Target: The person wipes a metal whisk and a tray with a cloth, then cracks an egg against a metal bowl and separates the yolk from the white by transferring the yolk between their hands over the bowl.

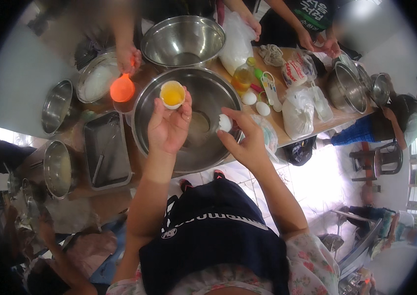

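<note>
Nearest the camera, my dark apron (213,231) filled the lower frame, both forearms rising from it over the desk (120,196).

My left hand (168,127) was closed around a half eggshell (172,94), held upright with its open side up and yellow yolk sitting inside. My right hand (247,140) pinched the other shell piece (225,122), white and seemingly empty, between thumb and fingertips. The two pieces were apart, the empty one lower and to the right of the yolk-filled one, both hanging over the large steel bowl (208,98). The left hand was the higher of the two.

Left of the bowl lay a dark rectangular tray (105,152). Just right of it, two whole eggs (256,103) rested on the desk beside a bottle of oil (242,76) and plastic bags (297,115).

Farther off, another person's hand (129,58) held an orange scoop (122,89) near a bowl of white powder (95,78). A second empty steel bowl (183,42) stood beyond.
</note>
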The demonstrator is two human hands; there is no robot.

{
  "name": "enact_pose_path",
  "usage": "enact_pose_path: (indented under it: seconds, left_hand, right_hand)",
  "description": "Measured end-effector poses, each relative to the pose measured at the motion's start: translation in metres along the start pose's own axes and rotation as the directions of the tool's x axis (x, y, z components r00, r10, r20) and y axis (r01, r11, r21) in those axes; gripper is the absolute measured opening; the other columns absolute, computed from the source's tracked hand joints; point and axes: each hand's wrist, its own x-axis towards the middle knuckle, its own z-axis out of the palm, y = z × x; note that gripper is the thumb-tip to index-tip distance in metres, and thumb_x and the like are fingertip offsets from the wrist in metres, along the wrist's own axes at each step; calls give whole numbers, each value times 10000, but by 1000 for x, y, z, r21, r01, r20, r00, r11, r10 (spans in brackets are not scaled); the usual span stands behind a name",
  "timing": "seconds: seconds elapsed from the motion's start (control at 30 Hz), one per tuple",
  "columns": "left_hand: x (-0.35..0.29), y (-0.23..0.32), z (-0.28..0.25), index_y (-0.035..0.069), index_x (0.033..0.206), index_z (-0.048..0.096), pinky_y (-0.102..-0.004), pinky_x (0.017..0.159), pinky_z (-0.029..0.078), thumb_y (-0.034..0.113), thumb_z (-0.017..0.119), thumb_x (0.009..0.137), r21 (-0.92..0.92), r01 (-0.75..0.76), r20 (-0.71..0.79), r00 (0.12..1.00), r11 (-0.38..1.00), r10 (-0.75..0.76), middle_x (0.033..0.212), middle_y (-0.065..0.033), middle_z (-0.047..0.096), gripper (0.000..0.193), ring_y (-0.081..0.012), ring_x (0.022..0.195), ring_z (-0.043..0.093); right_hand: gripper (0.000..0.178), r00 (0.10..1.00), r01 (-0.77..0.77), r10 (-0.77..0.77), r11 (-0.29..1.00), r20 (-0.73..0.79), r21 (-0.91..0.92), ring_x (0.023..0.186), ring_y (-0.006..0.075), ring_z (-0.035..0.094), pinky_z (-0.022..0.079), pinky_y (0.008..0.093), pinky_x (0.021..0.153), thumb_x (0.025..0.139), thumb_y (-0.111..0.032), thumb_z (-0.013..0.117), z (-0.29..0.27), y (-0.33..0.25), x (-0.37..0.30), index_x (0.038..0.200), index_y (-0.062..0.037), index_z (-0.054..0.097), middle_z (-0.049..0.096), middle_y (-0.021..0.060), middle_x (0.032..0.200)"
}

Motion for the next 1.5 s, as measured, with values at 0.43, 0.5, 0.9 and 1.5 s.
enact_pose_path:
  seconds: [0.43,0.5,0.9,1.5]
  left_hand:
    - [1,3,-13,4,1159,451,-362,880,453,219,543,854,-71,-13,-49,999,997,10,1185,-164,470,384,-298,1111,452]
    - [2,1,-14,4,1159,449,-360,880,456,223,536,858,-85,15,-59,998,996,-20,1182,-159,476,382,-291,1098,467]
    - [2,0,-20,-13,1185,418,-349,870,461,252,556,842,2,-6,-96,995,1000,6,1183,-164,469,455,-279,1096,462]
    - [-1,2,-18,-13,1197,407,-322,855,462,277,546,848,75,17,-101,995,997,-9,1176,-154,476,474,-259,1076,473]
  right_hand:
    - [399,994,-53,69,981,-82,187,877,166,550,437,260,772,693,-28,630,11,4,-3,1072,9,513,542,108,997]
    - [403,993,-45,72,965,-96,259,902,164,544,432,262,796,699,-20,625,12,5,-6,1082,15,503,534,106,1012]
    - [417,993,-108,117,957,-17,268,975,156,501,385,263,858,703,12,599,25,18,-15,1102,19,476,508,98,1057]
    - [425,931,-359,320,719,175,595,944,163,536,427,274,822,736,-13,581,11,-23,2,1143,21,465,554,106,1029]
